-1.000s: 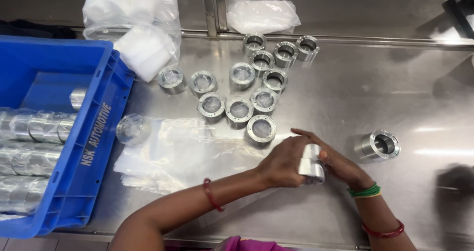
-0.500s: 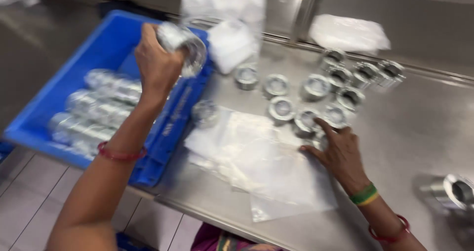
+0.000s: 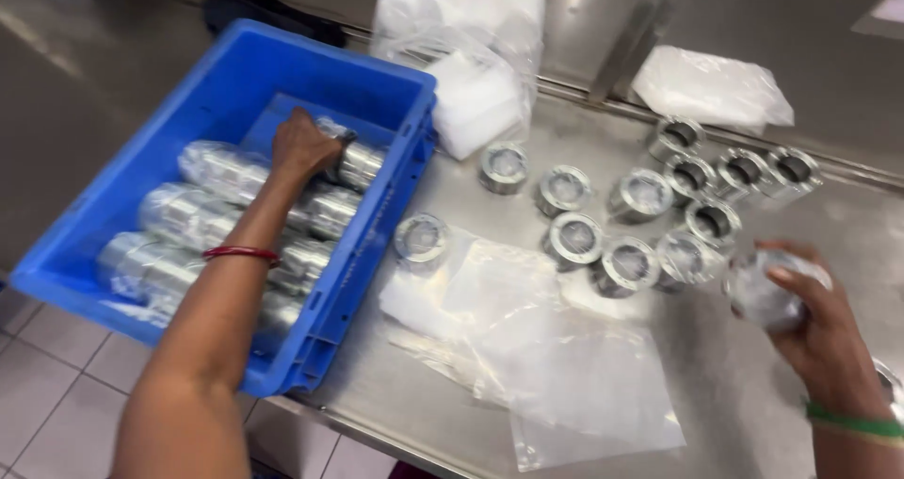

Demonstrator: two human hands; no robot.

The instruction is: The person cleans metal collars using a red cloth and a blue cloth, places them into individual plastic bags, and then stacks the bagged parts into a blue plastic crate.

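Note:
My left hand (image 3: 299, 146) reaches into the blue crate (image 3: 188, 112) and rests on a bagged metal ring (image 3: 353, 162) at the end of a row of wrapped rings (image 3: 202, 225). My right hand (image 3: 815, 333) is at the right of the steel table, its fingers curled around a metal ring (image 3: 765, 295) wrapped in clear plastic. Several more metal rings (image 3: 626, 229) stand on the table between the two hands. A stack of clear plastic bags (image 3: 556, 366) lies flat near the table's front edge.
A bulging bag of white packing material (image 3: 471, 36) sits behind the crate. Another folded plastic bag (image 3: 711, 88) lies at the back right. A lone ring (image 3: 421, 239) stands beside the crate wall. Tiled floor (image 3: 66, 366) shows below the table edge.
My left hand has carried the bagged ring down into the crate and set it against the row. My right hand has moved off the bags and picked up another ring at the right.

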